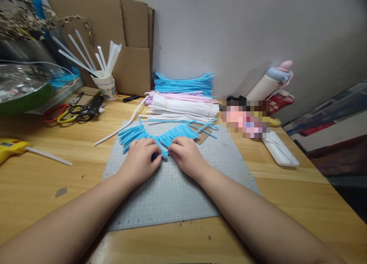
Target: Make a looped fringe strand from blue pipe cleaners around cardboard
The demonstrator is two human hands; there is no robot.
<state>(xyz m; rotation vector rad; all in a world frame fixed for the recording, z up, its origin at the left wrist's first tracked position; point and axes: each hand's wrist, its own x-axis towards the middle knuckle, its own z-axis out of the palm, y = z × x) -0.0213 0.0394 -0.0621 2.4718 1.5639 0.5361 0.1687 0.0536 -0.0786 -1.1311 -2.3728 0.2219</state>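
A bundle of short blue pipe cleaners (172,134) lies fanned out on a grey cutting mat (177,191). My left hand (142,157) is curled on the left half of the bundle, its fingers closed on the strands. My right hand (186,155) pinches the same bundle at its middle, fingers pressed together. The two hands nearly touch where the blue strands meet. Behind them lie stacked bundles of white (183,109), pink and blue pipe cleaners (183,84).
A paper cup of glue sticks (106,86) stands at the back left, with scissors (69,113) beside it. A yellow glue gun (11,147) rests at the left edge. A white case (279,151) and a bottle (269,84) sit on the right. Cardboard leans against the wall.
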